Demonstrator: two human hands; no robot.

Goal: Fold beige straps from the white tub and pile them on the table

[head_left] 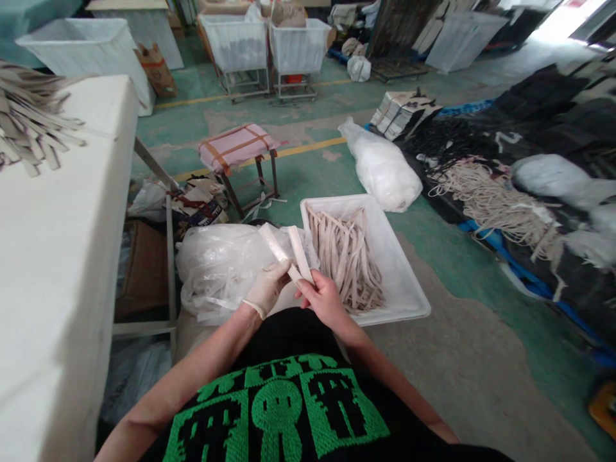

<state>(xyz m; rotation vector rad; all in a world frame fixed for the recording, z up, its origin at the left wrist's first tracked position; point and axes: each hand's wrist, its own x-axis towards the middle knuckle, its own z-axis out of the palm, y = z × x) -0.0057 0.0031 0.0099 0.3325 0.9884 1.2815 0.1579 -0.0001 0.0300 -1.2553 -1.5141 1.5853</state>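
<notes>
My left hand (268, 287), in a pale thin glove, pinches a flat white strip (275, 245) in front of my body. My right hand (326, 300), bare, is closed on a second flat white strip (299, 249) just beside it. The two strips come together between my fingers; whether they are one folded piece I cannot tell. Right of my hands stands a white plastic tub (402, 282) with many beige fabric strips (344, 256) in it. Under and left of my hands lies a clear plastic bag (216, 263) with pale contents.
A white-topped table (58, 256) on the left bears a bundle of strips (29, 122). Ahead stand a pink-covered stool (239, 146) and a stuffed white bag (385, 170). Beige cords (500, 199) lie on the right. Wheeled white bins (235, 48) stand farther back.
</notes>
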